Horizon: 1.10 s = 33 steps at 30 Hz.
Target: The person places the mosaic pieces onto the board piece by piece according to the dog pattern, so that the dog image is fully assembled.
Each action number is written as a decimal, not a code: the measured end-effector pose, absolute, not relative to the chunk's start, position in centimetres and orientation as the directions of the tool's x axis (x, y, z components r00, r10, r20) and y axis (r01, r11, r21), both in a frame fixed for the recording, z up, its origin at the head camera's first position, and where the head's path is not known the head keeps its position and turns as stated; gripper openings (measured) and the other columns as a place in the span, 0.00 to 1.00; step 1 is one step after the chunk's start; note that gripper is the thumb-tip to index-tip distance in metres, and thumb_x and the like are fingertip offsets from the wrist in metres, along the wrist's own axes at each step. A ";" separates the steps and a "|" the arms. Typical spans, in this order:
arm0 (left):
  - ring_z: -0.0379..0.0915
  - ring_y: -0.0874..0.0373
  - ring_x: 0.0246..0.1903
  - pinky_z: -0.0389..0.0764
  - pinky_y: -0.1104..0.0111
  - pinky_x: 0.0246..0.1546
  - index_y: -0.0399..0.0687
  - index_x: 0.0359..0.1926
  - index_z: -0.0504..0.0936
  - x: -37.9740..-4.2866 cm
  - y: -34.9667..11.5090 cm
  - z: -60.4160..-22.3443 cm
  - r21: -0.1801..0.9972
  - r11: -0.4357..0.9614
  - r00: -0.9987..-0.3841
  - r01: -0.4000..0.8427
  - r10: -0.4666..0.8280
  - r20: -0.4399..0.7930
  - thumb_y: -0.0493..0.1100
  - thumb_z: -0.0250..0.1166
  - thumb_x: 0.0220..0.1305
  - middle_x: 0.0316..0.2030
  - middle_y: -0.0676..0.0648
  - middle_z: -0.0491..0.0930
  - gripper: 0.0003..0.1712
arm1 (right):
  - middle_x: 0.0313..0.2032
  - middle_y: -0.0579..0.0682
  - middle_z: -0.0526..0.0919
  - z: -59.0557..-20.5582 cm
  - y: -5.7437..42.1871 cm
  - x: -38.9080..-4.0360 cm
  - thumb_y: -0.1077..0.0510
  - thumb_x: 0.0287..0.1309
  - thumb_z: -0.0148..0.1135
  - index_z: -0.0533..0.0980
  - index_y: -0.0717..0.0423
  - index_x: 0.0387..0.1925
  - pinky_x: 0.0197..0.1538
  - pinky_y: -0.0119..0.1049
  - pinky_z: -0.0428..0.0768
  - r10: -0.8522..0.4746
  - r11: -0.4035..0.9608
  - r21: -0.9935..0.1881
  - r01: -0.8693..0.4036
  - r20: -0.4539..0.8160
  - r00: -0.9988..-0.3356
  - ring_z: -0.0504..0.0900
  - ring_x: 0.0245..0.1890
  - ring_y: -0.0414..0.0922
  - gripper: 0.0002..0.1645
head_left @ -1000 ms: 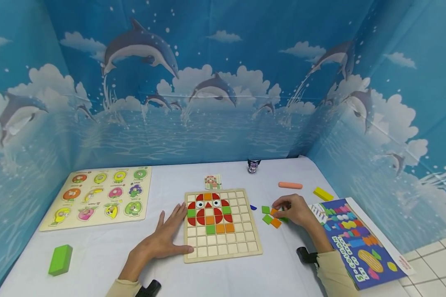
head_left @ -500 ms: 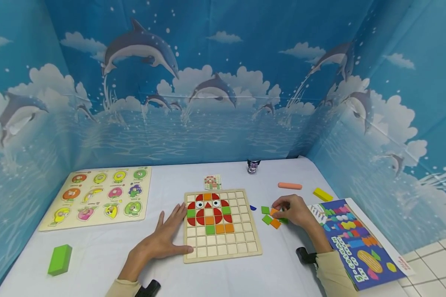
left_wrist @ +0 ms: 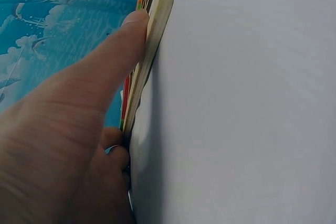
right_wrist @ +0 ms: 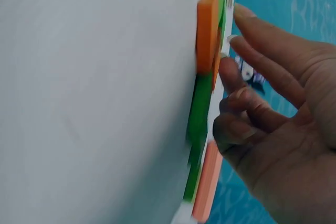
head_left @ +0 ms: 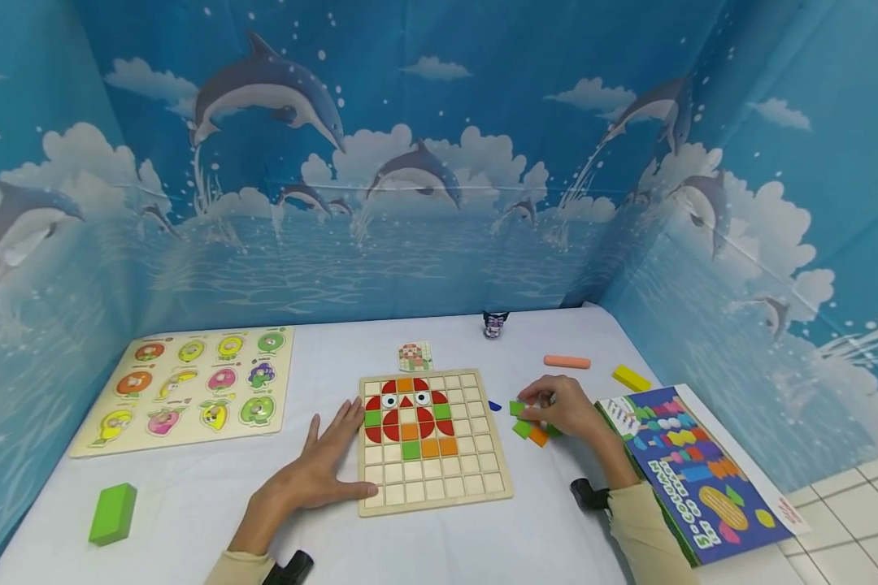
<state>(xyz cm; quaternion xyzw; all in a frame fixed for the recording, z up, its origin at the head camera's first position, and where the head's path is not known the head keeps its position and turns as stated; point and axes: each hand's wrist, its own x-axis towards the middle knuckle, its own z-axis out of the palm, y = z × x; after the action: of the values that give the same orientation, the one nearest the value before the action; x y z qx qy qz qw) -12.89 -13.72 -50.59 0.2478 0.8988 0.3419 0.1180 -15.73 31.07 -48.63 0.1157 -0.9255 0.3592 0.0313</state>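
Note:
A wooden grid board [head_left: 475,483] lies on the table, bearing red, green and orange pieces that form a figure with two round eyes. My left hand [head_left: 313,475] rests against the board's left edge, fingers spread; its thumb lies on the front left corner, also seen in the left wrist view. My right hand [head_left: 567,406] hovers over a loose cluster of tiles right of the board. Around its fingertips are a green tile [head_left: 516,409], another green tile and an orange tile [right_wrist: 207,32]. In the right wrist view, nothing shows between thumb and fingers; some tiles are partly hidden.
A small picture card [head_left: 415,356] lies behind the board, with a dark figurine [head_left: 493,325] farther right. A fruit puzzle [head_left: 190,386] and green block [head_left: 113,513] are at left. At right are an orange stick [head_left: 567,361], a yellow block [head_left: 632,378] and a blue box [head_left: 702,479].
My right hand has moved slightly left over the tiles and covers the upper orange one. The head view has shifted a little. My left hand stays on the board.

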 end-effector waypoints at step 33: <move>0.27 0.43 0.87 0.19 0.39 0.81 0.45 0.88 0.46 -13.0 -13.7 -50.1 0.660 0.659 -0.841 0.362 0.535 -0.073 0.64 0.82 0.56 0.88 0.44 0.39 0.74 | 0.69 0.68 0.78 -47.7 32.1 -15.4 0.55 0.88 0.45 0.77 0.68 0.68 0.76 0.64 0.70 0.042 0.640 -0.764 -0.089 0.150 -0.988 0.74 0.70 0.66 0.25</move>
<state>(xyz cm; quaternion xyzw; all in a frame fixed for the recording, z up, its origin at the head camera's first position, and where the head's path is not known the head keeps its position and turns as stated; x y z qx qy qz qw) -13.01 -13.74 -50.13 0.2489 0.9011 0.3298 0.1318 -15.36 32.06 -47.66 0.0129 -0.9022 0.4243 0.0770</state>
